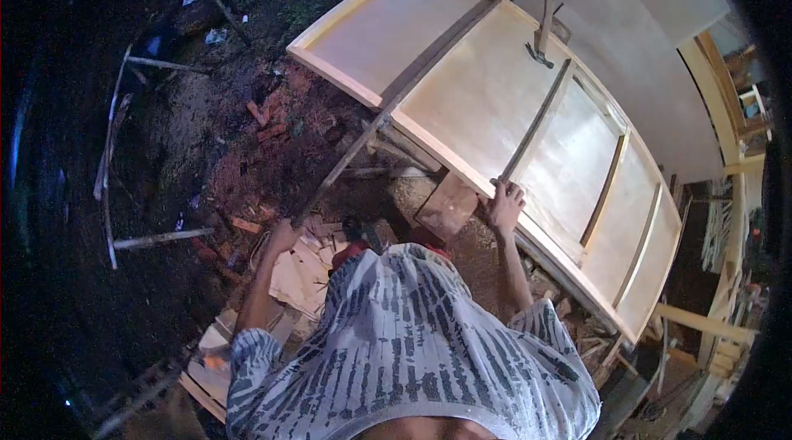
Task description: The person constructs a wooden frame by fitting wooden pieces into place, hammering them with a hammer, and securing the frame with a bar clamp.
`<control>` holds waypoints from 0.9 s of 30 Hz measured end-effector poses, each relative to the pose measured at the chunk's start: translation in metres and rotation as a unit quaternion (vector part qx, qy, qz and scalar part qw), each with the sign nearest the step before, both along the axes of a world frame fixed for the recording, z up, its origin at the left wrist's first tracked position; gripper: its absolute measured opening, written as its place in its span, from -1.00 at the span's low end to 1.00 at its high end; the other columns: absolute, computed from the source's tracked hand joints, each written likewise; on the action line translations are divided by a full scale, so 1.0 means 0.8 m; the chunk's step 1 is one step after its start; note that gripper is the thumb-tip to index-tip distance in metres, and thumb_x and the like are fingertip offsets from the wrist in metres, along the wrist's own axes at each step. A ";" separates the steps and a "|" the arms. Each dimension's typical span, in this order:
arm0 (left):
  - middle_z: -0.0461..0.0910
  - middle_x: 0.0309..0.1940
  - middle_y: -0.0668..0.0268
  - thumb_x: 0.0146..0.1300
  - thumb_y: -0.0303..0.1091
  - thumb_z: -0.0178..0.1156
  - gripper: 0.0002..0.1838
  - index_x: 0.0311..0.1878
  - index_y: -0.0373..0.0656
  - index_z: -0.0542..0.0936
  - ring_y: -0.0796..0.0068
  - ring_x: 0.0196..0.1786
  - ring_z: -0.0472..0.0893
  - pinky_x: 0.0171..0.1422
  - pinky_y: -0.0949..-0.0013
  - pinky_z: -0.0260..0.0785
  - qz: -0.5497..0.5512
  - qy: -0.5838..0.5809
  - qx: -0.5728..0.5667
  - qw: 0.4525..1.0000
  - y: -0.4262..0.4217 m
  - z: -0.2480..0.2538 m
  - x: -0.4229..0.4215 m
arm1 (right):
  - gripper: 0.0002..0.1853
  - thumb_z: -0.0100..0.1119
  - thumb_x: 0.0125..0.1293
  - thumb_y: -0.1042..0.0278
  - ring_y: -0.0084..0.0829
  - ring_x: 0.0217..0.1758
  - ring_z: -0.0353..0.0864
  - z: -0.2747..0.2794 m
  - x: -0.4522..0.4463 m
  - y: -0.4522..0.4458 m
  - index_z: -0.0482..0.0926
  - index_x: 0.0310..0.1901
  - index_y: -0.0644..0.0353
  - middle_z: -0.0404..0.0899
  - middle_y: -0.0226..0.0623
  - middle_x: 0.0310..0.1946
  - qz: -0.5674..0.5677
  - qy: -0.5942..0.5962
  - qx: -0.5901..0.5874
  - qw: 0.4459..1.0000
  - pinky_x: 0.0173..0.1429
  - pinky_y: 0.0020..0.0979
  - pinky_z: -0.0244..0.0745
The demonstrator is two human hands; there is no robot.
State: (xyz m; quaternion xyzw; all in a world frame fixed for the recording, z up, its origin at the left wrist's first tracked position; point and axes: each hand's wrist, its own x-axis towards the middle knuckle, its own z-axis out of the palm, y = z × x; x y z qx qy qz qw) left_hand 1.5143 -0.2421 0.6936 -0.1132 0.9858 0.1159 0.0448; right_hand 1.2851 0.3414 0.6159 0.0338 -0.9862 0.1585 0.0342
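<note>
A large wooden frame with a pale panel and several crossbars lies in front of me. Across its left part runs a long dark bar clamp, its far end past the frame's back edge. My left hand is closed round the near end of this clamp, below the frame's front edge. My right hand rests on the front edge, at the end of a crossbar, its fingers apart over the wood. A hammer lies at the far edge, head toward me.
Large pale boards lie beyond the frame. Broken bricks and wood scraps cover the ground at left and below. A metal-legged stand is at far left, timber beams at right.
</note>
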 end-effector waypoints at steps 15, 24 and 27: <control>0.66 -0.07 -0.07 0.24 0.05 0.31 -0.47 0.08 -0.17 0.61 -0.16 0.04 0.64 0.09 -0.06 0.51 0.132 0.045 0.107 0.984 0.199 0.053 -0.034 | -0.06 0.20 -0.02 -0.67 0.23 0.30 0.27 -0.053 -0.015 0.143 0.41 0.29 -0.19 0.31 0.07 0.24 -0.067 0.003 0.107 0.992 0.23 0.30 0.28; 0.64 0.00 -0.06 0.21 0.10 0.33 -0.51 -0.05 -0.15 0.68 -0.07 0.00 0.68 0.08 -0.04 0.54 0.224 -0.079 0.115 0.965 0.268 0.097 -0.068 | -0.20 0.34 0.17 -0.37 0.03 0.13 0.57 -0.009 -0.155 0.056 0.56 0.13 0.28 0.56 0.16 0.10 0.063 0.020 -0.048 0.997 -0.05 -0.01 0.54; 0.72 -0.25 0.05 0.18 0.07 0.34 -0.57 -0.10 -0.09 0.70 -0.04 -0.12 0.71 0.00 -0.05 0.53 0.208 -0.035 0.078 0.974 0.273 0.081 -0.070 | -0.35 0.28 0.28 -0.22 -0.05 0.01 0.60 0.032 -0.150 -0.088 0.57 0.05 0.31 0.58 0.08 0.03 0.156 0.030 -0.216 0.963 -0.11 -0.08 0.55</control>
